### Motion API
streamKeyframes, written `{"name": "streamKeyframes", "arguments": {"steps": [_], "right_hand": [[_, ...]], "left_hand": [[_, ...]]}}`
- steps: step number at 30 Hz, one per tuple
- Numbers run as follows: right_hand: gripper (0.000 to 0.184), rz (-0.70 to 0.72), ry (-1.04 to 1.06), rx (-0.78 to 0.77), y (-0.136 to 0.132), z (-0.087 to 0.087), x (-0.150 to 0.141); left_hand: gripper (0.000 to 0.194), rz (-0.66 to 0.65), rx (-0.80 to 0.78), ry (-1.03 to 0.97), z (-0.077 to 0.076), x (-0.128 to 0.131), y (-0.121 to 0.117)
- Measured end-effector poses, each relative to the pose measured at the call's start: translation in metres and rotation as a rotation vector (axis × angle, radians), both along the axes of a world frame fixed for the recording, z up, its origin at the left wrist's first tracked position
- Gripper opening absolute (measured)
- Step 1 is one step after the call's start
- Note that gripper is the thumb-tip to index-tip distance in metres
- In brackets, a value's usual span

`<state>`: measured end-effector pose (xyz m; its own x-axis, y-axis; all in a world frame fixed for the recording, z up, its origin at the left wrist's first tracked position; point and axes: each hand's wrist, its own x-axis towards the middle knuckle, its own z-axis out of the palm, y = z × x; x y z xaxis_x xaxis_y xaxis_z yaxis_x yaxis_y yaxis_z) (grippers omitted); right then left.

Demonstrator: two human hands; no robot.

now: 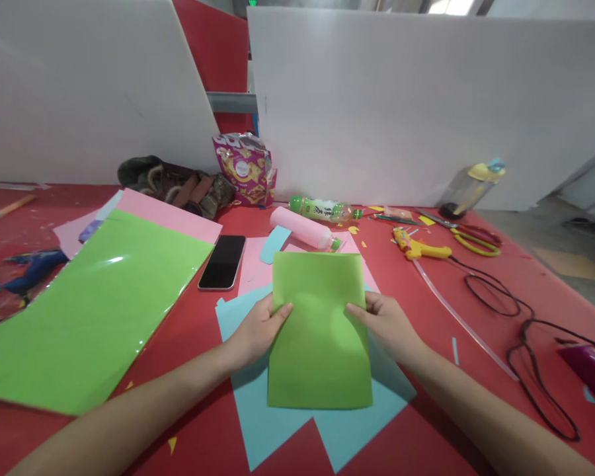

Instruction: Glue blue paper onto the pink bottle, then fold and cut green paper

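A small green paper sheet (320, 330) lies in the middle of the red table (426, 436), on top of light blue paper (277, 423) and pink paper (252, 264). My left hand (255, 330) grips the green sheet's left edge, thumb on top and fingers curled under. My right hand (384, 322) grips its right edge the same way. Both hands are closed on the sheet.
A large green sheet (89, 311) over pink paper lies at left, with a black phone (223, 262) beside it. Behind are a pink bottle (302, 228), a green drink bottle (324, 209), a snack bag (242, 168), a yellow glue gun (419, 246) with black cable (520, 330), scissors (471, 238) and a clear bottle (469, 188).
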<state>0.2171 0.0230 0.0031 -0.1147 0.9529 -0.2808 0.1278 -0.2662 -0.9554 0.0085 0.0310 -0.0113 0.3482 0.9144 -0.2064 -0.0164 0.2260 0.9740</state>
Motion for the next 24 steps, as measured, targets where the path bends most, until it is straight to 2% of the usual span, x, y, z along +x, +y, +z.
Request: {"name": "streamKeyframes", "arguments": {"steps": [5,9,17,24], "right_hand": [[0.018,-0.053,-0.113,0.042,-0.0006,-0.0062,0.0021],[0.02,-0.051,-0.16,0.076,-0.0007,-0.007,0.0028],[0.033,-0.022,-0.054,0.035,-0.0015,-0.0007,0.0007],[0.033,-0.062,-0.035,0.021,-0.0011,0.0001,0.003]], "left_hand": [[0.047,-0.001,-0.021,-0.014,-0.0007,0.0023,-0.0013],[0.047,0.007,-0.036,-0.007,0.0018,0.0024,-0.0022],[0.047,-0.022,-0.03,-0.026,-0.001,0.0005,-0.0017],[0.046,-0.058,0.001,0.022,-0.0028,-0.0007,-0.0011]]}}
